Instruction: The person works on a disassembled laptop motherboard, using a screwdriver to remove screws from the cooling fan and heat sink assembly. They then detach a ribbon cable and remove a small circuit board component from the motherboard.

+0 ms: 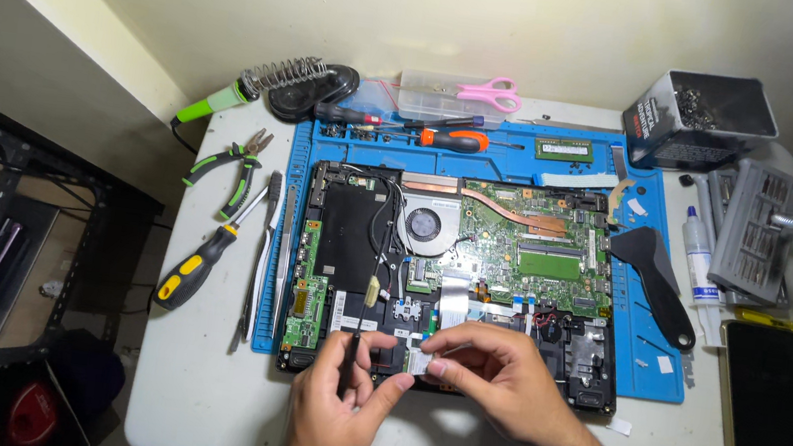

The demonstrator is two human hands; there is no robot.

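An opened laptop [359,239] lies on a blue work mat [642,354], its green motherboard [535,245], fan [424,224] and copper heat pipe exposed. My left hand [339,408] pinches a thin black tool [353,344] upright at the laptop's front edge. My right hand [499,377] holds a small flat card-like part [422,360] between thumb and fingers, right beside the left fingertips. Both hands meet over the laptop's lower middle.
Left of the mat lie green-handled pliers [231,177], a yellow-black screwdriver [194,267] and tweezers. Behind are a soldering stand [308,81], pink scissors [491,93], an orange screwdriver [452,140]. Right: black scraper [657,280], glue tube, phone [774,411], dark tin [700,119].
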